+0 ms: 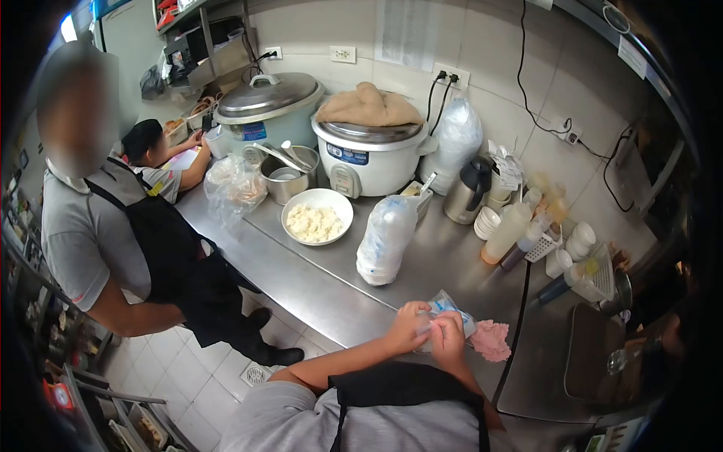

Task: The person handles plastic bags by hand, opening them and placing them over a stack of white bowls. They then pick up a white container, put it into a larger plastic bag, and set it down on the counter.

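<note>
My left hand (409, 328) and my right hand (449, 343) are close together above the steel counter's front edge. Both have their fingers closed on a clear plastic bag (468, 324) with blue print, pinching its near edge. What the bag holds, if anything, I cannot make out. A crumpled pink cloth (492, 340) lies just right of the bag. Beyond my hands, a tall stack wrapped in clear plastic (385, 241) stands on the counter. Left of that stack is a white bowl (349, 219) with pale, rice-like food in it.
Behind the bowl are a metal pot (290, 188) with utensils and two large rice cookers (376, 162). A thermal jug (465, 192), squeeze bottles (508, 230) and small cups line the right. A co-worker in a black apron (162, 245) stands at left; another person (162, 162) is behind.
</note>
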Demonstrator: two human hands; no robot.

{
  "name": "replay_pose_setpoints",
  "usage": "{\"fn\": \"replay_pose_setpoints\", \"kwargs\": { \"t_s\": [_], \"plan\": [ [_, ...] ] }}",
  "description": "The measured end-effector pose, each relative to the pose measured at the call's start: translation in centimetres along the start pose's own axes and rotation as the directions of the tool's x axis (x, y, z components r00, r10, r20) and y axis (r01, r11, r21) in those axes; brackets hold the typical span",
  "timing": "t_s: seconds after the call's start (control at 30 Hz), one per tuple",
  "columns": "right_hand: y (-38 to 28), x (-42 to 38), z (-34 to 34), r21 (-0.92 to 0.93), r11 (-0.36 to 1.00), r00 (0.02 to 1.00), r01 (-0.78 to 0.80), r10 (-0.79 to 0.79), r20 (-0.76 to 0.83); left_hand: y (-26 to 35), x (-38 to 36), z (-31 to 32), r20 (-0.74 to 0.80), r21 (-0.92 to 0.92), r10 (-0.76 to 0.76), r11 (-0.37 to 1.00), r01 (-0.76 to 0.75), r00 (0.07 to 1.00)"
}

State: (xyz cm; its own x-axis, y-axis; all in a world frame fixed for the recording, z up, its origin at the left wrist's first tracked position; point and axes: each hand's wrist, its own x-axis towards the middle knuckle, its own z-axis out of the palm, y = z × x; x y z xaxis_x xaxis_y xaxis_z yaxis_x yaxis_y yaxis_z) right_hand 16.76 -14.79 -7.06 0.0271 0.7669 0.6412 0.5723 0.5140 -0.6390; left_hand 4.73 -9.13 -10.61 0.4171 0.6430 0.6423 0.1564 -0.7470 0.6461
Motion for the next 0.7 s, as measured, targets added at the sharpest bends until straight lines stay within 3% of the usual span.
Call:
{"fn": "replay_pose_setpoints", "kwargs": {
  "t_s": [0.1, 0.17, 0.23, 0.27, 0.37, 0.43, 0.5, 0.53, 0.6, 0.7],
  "plan": [
    [-0.1, -1.2, 1.8, -0.020, 0.996, 0.995, -0.090, 0.089, -0.045, -0.5, 0.3, -1.0, 0.074, -0.100, -0.044, 0.994, 0.052, 0.996],
    [0.6, -2.4, 2.6, -0.131, 0.975, 0.983, -0.182, 0.184, 0.006, -0.7, 0.9, -2.1, 0.144, -0.128, -0.032, 0.991, 0.051, 0.989],
    [2.6, -3.8, 3.4, -0.327, 0.914, 0.950, -0.240, 0.290, 0.114, -1.0, 0.7, -2.6, 0.109, -0.184, -0.012, 0.982, 0.032, 0.994],
    [3.5, -4.0, 3.4, -0.387, 0.905, 0.959, -0.176, 0.246, 0.140, -1.2, 0.8, -2.9, 0.088, -0.211, -0.002, 0.977, 0.021, 0.996],
    [6.3, -4.8, 3.1, -0.499, 0.866, 0.958, -0.025, 0.164, 0.236, -0.8, 1.6, -5.0, 0.068, -0.308, -0.363, 0.878, 0.366, 0.929],
    [8.8, -3.9, 2.4, -0.506, 0.862, 0.940, 0.020, 0.156, 0.304, -1.6, 2.5, -6.2, -0.181, -0.174, -0.352, 0.930, 0.323, 0.918],
    [11.6, -3.4, 1.6, -0.675, 0.729, 0.946, 0.117, 0.125, 0.299, -0.7, 4.3, -8.7, -0.260, -0.237, -0.543, 0.837, 0.492, 0.798],
    [10.9, -2.0, 0.6, -0.687, 0.725, 0.946, 0.036, 0.196, 0.256, -0.6, 5.1, -9.3, -0.322, -0.342, -0.529, 0.838, 0.424, 0.785],
    [9.0, -0.5, -1.7, -0.702, 0.703, 0.929, -0.116, 0.327, 0.174, -1.3, 5.7, -10.4, -0.251, -0.566, -0.640, 0.706, 0.426, 0.726],
    [8.5, -0.2, -4.7, -0.719, 0.614, 0.856, -0.325, 0.514, 0.053, -1.4, 5.5, -10.9, -0.226, -0.659, -0.705, 0.619, 0.427, 0.672]
  ]
}}
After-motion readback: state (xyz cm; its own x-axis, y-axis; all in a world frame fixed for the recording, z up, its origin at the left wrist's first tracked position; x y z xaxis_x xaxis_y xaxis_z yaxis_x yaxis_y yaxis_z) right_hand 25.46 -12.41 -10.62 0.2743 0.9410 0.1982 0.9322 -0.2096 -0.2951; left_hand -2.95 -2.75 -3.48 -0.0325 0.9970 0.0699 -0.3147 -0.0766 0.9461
